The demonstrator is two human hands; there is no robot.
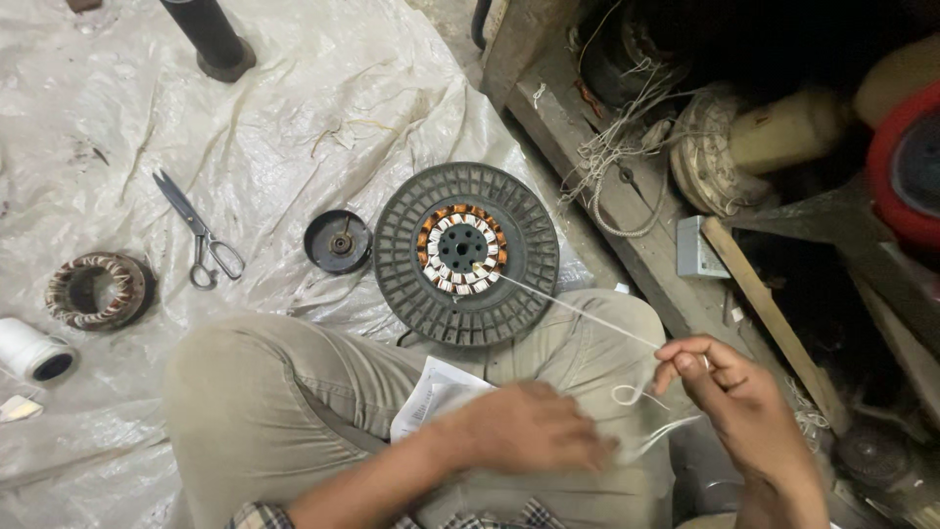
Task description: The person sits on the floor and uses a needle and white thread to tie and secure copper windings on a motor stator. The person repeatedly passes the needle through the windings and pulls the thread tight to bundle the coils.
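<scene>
A round dark grey ribbed motor housing (411,284) lies in front of my knees, with a copper-wound stator (462,248) in its middle. A white string (573,309) runs taut from the stator to my right hand (739,397), which pinches it at the lower right. Loops of the same string hang between both hands. My left hand (524,426) rests over my lap with its fingers closed on the loose string end. Folded white paper (431,397) lies on my thigh beside it.
Scissors (201,235), a small black cap (338,240), another wound stator (98,289) and a white thread spool (34,353) lie on the plastic sheet (323,78). A black post (211,39) stands at the back. Wooden shelving (607,196) with cluttered motor parts fills the right.
</scene>
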